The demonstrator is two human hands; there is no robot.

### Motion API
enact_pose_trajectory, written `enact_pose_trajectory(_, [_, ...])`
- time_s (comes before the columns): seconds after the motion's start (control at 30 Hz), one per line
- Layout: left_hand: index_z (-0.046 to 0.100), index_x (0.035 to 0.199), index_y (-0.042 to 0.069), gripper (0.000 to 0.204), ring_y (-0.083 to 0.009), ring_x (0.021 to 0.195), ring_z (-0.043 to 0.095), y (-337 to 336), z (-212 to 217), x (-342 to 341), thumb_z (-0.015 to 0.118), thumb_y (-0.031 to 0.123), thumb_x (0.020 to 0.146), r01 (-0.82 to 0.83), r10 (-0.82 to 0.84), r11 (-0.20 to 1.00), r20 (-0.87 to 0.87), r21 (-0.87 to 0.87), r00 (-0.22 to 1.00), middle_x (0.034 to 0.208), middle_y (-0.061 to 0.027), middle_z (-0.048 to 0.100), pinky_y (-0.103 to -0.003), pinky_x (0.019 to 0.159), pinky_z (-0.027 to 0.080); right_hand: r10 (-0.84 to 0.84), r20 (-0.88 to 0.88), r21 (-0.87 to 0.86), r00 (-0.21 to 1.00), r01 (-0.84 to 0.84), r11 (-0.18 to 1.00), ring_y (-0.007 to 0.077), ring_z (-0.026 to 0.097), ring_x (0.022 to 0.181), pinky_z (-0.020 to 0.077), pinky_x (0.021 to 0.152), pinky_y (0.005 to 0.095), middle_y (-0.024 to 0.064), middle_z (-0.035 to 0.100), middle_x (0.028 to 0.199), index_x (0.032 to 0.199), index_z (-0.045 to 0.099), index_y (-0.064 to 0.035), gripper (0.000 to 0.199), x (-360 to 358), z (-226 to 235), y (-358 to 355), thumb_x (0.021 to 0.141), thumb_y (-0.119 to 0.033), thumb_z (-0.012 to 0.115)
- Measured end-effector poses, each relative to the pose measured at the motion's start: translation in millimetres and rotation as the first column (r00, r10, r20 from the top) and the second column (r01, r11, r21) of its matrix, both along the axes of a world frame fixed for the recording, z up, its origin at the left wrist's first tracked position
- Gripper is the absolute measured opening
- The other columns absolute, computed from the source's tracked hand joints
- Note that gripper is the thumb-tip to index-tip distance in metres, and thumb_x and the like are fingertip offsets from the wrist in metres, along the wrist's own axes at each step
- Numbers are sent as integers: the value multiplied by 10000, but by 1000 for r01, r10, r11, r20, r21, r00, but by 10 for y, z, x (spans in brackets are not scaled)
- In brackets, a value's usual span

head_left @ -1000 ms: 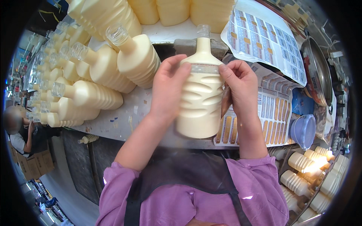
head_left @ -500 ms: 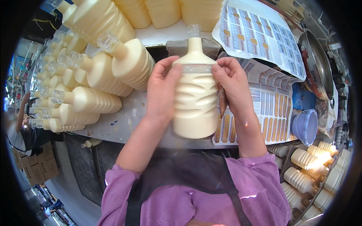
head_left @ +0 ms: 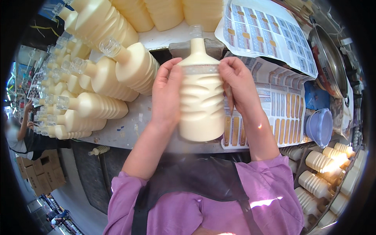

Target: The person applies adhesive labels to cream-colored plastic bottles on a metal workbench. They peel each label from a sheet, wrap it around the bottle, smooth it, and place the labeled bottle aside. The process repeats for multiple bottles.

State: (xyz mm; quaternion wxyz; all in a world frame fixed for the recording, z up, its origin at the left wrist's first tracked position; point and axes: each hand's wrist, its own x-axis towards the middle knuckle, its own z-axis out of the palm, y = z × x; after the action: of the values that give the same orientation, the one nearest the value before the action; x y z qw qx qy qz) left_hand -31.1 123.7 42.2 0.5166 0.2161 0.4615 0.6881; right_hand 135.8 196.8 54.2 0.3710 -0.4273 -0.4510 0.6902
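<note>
Between my hands is a cream ribbed bottle (head_left: 201, 111) with a clear threaded neck, its mouth pointing away from me. A thin patterned label strip (head_left: 201, 69) lies across it just below the shoulder. My left hand (head_left: 167, 88) lies along the bottle's left side, thumb and bent fingers closed at the strip's left end. At the right end, my right hand (head_left: 239, 80) pinches the strip's edge with thumb and forefinger. A brown pointed piece (head_left: 229, 96) hangs down from the right palm; its upper part is hidden, so I cannot tell what it is.
Many similar bottles (head_left: 103, 105) crowd the table's left side. Printed label sheets (head_left: 270, 35) lie at the right, beside a lilac bucket (head_left: 319, 127) and a metal pan (head_left: 329, 58). A grey block (head_left: 178, 49) sits behind the bottle. A rack of bottles (head_left: 313, 184) stands lower right.
The bottle and both hands appear slightly farther left and higher, with a small shift of the whole view. Both hands keep their hold at the strip's ends.
</note>
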Motion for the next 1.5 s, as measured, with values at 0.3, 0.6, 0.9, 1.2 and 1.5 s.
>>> enact_pose_trajectory(0.3, [109,1631,58,881,-264,1389,441,-252,-5,93,645,288,971,205,-216,976,-421,-71,881,1548,-154,387,-398,1166,367,17,4,-17,1000,-17,1000,29,543,703,447,621,181,-16,638,905,1331,625,54,354,174,-75,-162,1043,-143,566])
enact_pose_trajectory(0.6, [188,1606,28,806,-277,1396,460,-226,-108,44,613,190,940,292,-291,954,-33,70,956,1529,-162,432,-417,1165,383,25,217,425,976,-118,898,56,584,908,488,808,226,7,662,1003,1362,622,13,367,219,-58,-245,1026,-128,578])
enact_pose_trajectory(0.9, [238,1582,17,777,-267,1386,466,-225,-70,94,634,176,933,266,-259,963,-130,40,957,1510,-158,450,-413,1161,386,-5,70,154,998,-6,988,101,611,852,500,774,266,66,667,961,1122,602,2,290,63,-48,-15,946,-209,696])
enact_pose_trajectory(1.2, [299,1562,14,783,-236,1332,528,-211,-79,38,691,237,922,299,-295,953,-73,46,953,1464,-141,515,-384,1131,423,-18,-119,-65,993,10,998,28,523,635,424,550,190,-11,625,849,1162,618,-17,200,131,7,-54,994,-126,633])
enact_pose_trajectory(1.5, [349,1537,9,727,-218,1287,556,-253,-79,36,703,104,908,235,-235,972,-95,-7,967,1426,-138,545,-373,1101,452,-70,37,62,997,68,996,27,509,603,394,528,170,-2,658,863,1259,695,19,305,211,-7,-167,987,-85,603])
